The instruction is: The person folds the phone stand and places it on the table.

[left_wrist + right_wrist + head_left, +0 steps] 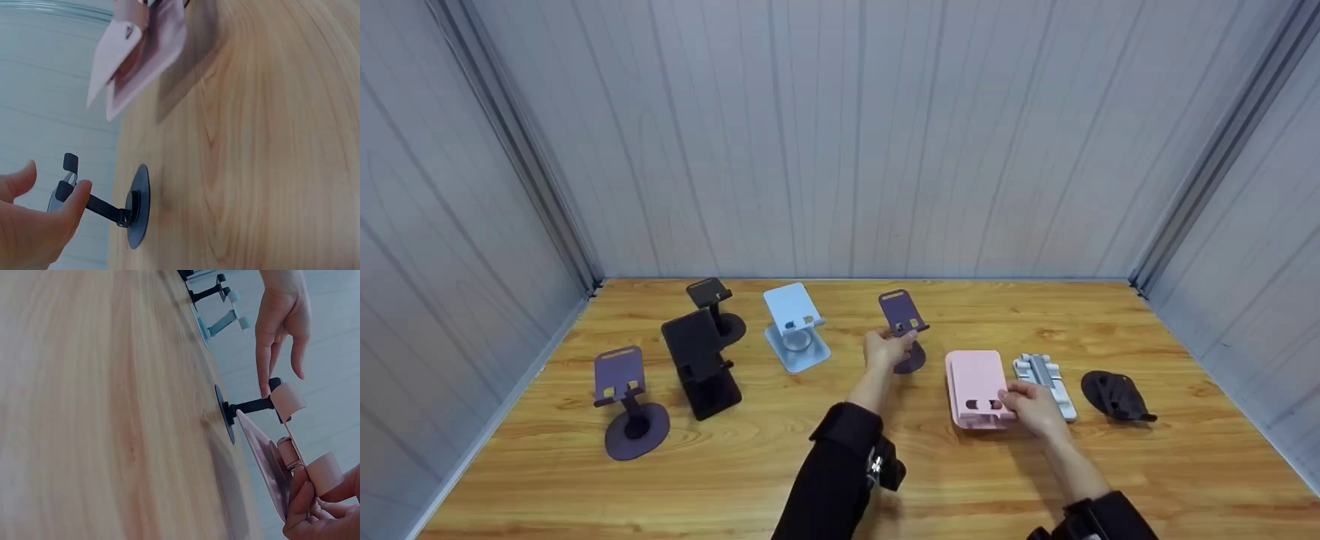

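My right hand (1035, 407) pinches the front edge of a pink folding phone stand (979, 375), thumb and fingers near its lip. In the left wrist view the pink stand (160, 62) hangs tilted over the wood, its shadow apart from it. My left hand (887, 349) is at a dark purple phone stand (897, 307), which stands upright on a round base (139, 208). In the right wrist view the left hand's (284, 320) fingers reach down, loosely straight and spread from the thumb, with fingertips right at the stem (253, 405).
Left of my hands stand a light blue phone stand (793, 307), a small black one (709, 292), a larger black one (694, 345) and another purple one (619, 371). To the right lie a folded white stand (1057, 390) and a folded black one (1116, 396). Panel walls (825, 150) enclose the table.
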Tool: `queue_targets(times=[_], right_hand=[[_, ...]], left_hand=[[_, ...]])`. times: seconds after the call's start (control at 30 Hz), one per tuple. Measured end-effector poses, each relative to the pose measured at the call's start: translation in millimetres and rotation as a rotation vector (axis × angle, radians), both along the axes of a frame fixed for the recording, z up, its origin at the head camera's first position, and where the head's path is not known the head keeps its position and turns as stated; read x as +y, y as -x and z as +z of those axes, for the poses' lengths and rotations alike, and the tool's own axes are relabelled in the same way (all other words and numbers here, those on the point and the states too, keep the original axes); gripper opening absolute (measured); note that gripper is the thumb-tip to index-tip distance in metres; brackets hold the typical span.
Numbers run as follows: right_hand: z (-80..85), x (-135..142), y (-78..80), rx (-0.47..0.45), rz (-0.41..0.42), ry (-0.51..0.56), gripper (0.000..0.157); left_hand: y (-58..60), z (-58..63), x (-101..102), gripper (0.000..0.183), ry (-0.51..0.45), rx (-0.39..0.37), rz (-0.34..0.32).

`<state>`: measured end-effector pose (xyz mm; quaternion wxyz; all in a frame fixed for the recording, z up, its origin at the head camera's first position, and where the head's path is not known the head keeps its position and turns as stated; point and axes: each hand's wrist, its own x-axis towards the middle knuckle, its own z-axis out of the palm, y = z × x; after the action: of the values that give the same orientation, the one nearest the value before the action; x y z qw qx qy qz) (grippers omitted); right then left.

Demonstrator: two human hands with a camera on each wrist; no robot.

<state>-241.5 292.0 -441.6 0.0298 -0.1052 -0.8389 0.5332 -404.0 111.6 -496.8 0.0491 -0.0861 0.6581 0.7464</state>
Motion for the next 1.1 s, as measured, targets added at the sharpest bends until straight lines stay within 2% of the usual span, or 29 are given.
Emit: queue_targets(times=[0.13,0.23,0.33,0.5,0.67,0.8,1.1], right_hand=[[-0.3,2,7.9,-0.062,-0.004,0.002,0.031],[-1.4,4,13.3,-0.105,-0.012,0.016,0.037],[-3.2,4,18.1,-0.128,-0.028,0.051,0.040],[-6.8,5,25.3,-0.152,-0.061,0.146,0.037],[-11.9,7,32.0,-0.170,-0.081,0.146,0.028],[-16.3,9,35.0,-0.179,-0.105,0.178,0.023],[-20.7,11,35.9,-0.132,-0.065,0.075,0.033]], left_hand=[[-45.8,57.5,-14,0.040,-0.022,-0.079,0.103],[-63.7,73.5,-22,0.033,-0.059,-0.075,0.142],[-72.1,77.0,-29,0.027,-0.076,-0.056,0.137],[-76.3,73.6,-37,0.016,-0.109,-0.004,0.135],[-81.9,75.6,-41,0.017,-0.162,0.011,0.113],[-89.7,80.1,-42,0.022,-0.183,0.027,0.072],[-109.6,83.2,-48,0.019,-0.217,0.122,-0.042]])
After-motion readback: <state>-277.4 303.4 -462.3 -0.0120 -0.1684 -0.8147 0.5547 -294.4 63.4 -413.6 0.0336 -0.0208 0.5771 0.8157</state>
